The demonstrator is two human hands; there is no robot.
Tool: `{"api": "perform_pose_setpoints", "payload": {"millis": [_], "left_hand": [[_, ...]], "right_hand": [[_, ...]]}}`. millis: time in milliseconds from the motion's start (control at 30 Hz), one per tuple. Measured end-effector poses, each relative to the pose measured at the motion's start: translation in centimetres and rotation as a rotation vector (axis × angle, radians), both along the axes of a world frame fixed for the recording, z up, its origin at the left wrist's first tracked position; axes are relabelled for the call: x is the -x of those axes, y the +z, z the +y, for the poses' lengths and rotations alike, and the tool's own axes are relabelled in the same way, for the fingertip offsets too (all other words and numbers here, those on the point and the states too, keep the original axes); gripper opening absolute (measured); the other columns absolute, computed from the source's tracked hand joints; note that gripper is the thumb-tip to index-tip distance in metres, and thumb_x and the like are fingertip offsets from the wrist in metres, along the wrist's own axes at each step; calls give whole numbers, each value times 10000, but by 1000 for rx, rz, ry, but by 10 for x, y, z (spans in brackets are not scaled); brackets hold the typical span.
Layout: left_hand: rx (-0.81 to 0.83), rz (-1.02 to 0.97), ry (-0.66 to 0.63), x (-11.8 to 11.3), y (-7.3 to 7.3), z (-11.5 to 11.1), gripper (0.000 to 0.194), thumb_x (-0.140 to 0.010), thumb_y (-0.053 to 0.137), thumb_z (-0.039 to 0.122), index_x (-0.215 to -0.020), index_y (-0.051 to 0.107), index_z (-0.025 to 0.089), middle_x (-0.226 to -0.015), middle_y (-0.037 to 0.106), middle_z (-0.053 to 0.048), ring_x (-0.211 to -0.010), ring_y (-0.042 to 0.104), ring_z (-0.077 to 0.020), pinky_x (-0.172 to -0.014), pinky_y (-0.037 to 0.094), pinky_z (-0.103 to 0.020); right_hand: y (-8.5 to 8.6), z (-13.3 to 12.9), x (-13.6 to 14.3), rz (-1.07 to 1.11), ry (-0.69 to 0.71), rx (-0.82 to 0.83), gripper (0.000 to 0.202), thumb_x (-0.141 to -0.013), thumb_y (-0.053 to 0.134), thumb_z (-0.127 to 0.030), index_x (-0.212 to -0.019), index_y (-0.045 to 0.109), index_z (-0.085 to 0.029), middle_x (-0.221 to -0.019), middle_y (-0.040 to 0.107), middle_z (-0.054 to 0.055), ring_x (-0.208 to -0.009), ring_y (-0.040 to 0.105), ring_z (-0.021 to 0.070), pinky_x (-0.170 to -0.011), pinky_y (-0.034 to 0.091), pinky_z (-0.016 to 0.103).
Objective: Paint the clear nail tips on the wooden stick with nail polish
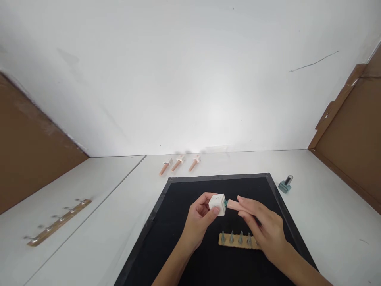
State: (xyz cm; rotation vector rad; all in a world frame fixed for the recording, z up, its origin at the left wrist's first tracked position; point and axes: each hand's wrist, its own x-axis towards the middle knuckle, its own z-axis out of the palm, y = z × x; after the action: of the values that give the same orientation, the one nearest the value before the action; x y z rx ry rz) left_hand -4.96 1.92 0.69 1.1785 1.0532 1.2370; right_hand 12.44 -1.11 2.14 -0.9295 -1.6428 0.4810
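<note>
My left hand (200,216) is closed around a white cube-shaped bottle (216,203) that looks like nail polish, tilted so its neck points right. Teal colour shows at the neck. Long and pale pink, its cap (235,205) is pinched by my right hand (264,224), its inner end close to the neck. Whether cap and neck touch I cannot tell. Beneath my hands lies a tan strip (235,240) with several translucent, nail-shaped pieces standing up on it. My right hand hides the strip's right end.
A black mat (202,262) with taped edges lies under my hands. Behind it are three similar white bottles with pink caps (177,163). A teal bottle with a dark cap (286,184) stands at right. Another tan strip with upright pieces (61,222) is at left. Brown cardboard walls (354,131) flank the white table.
</note>
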Motion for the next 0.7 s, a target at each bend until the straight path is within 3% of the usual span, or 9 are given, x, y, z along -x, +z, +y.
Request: {"api": "perform_pose_setpoints", "payload": {"millis": [100,233,367,467,533,700], "left_hand": [[-54,83,9,2,5,-1,319,-595,722,410,-788,606,184,-691,620,-15,-666,578,-180,-621,480,-279],[-139,188,-65,5,11,0,250,-637,712,330,-820,622,186,-725,598,-18,-694,582,-183,-656,485,-291],[-194,235,-169,8,11,0,229,-661,713,313,-841,652,185,-736,566,-16,-681,552,-168,-637,469,-278],[-202,187,-201,10,10,1,258,-645,740,322,-856,673,189,-731,544,-8,-656,531,-154,-595,451,-257],[-196,122,-189,10,9,1,280,-626,758,343,-847,677,190,-721,542,-4,-642,528,-146,-575,439,-244],[-152,31,-120,11,7,3,275,-615,770,356,-807,680,182,-701,568,-3,-635,544,-142,-581,447,-238]], "right_hand": [[1,3,-8,-246,60,-202,429,-852,495,-34,-1187,624,-268,-1045,724,84,-927,697,247,-759,630,365],[13,8,-17,-397,149,-150,491,-863,410,-5,-1237,581,-273,-1023,707,97,-857,698,239,-710,624,380],[22,12,-25,-335,275,79,349,-898,442,-92,-1083,671,-278,-899,698,64,-737,686,211,-641,602,331],[17,14,-26,-158,291,230,248,-893,498,-129,-969,705,-242,-750,686,34,-612,670,176,-566,594,293],[11,14,-22,-48,282,247,218,-882,524,-131,-951,707,-226,-706,696,25,-570,674,165,-529,598,274],[1,9,-12,-127,166,-124,321,-874,513,-64,-1081,692,-233,-1007,731,93,-863,709,205,-719,620,298]]}}
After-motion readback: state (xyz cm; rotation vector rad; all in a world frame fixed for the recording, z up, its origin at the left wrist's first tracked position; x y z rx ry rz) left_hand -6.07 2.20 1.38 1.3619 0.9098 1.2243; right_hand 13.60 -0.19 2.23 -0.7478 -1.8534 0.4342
